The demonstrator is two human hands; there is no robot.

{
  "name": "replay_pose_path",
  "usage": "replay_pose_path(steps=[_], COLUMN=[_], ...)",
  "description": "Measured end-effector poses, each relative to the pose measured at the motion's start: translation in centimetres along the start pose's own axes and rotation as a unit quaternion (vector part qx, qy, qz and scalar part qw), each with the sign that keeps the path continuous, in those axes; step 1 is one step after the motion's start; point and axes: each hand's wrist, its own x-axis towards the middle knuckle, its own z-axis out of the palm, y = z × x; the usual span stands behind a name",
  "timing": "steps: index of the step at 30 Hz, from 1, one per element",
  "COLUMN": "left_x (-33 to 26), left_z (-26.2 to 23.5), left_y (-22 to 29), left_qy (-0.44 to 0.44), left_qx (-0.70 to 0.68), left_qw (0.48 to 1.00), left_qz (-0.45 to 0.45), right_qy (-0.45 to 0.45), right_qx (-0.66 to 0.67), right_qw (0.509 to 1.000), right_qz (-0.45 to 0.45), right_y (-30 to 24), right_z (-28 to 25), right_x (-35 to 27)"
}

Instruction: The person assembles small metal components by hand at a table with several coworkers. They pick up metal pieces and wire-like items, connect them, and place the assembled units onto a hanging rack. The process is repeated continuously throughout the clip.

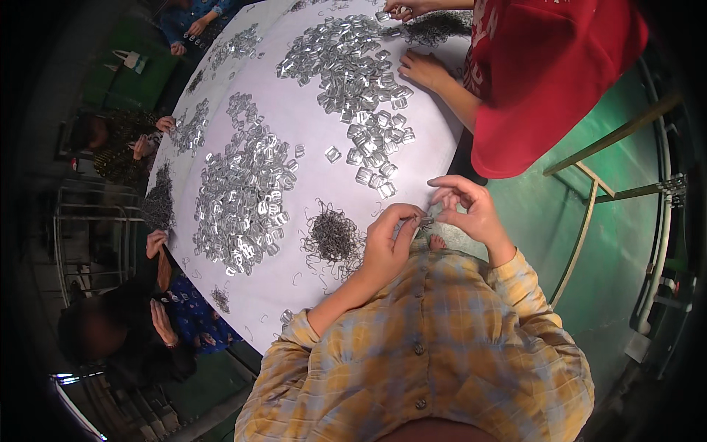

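Where our two hands meet just past the table's near edge, a small metal clip (426, 219) sits pinched between them. Left hand (387, 243): thumb and forefinger closed narrow on the clip's left end. Right hand (468, 210): fingertips closed in on its right side, the other fingers fanned loose above. Too small to tell whether a wire piece is already on it.

We judge the clip light, stiff, smooth and probably slippery, with thin edges; best taken by its flat faces with fingertips only, since a hard squeeze might bend it or flick it away.

Just left of our left hand lies a dark heap of thin wire hooks (333, 237), likely springy and prone to tangle. Beyond it, shiny clips (247, 195) spread in drifts across the white table (309, 125). A person in a red shirt (545, 74) works opposite; other hands work the left rim.
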Motion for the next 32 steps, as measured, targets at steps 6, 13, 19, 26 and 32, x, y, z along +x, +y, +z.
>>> replay_pose_path(steps=[6,13,19,26,32], left_x=[-1.4,-1.6,-1.7,-1.2,-0.1], left_z=[-0.2,-0.3,-0.2,-0.1,0.4], left_y=[-0.1,0.1,-0.6,-0.9,-0.9], left_qy=[-0.021,-0.034,-0.01,0.044,0.091], left_qx=[0.049,0.077,0.057,0.025,0.036], left_qw=[0.998,0.995,0.998,0.998,0.995], left_qz=[0.026,0.058,0.029,-0.047,-0.007], right_qy=[-0.046,-0.078,-0.043,0.005,-0.023], right_qx=[-0.313,-0.473,-0.484,0.128,0.12], right_qw=[0.945,0.86,0.868,0.982,0.991], right_qz=[-0.088,-0.173,-0.101,0.142,0.058], right_y=[5.5,8.3,8.4,2.8,-0.3], right_z=[1.2,4.9,4.9,1.5,1.1], right_x=[3.5,6.1,6.1,4.5,2.2])
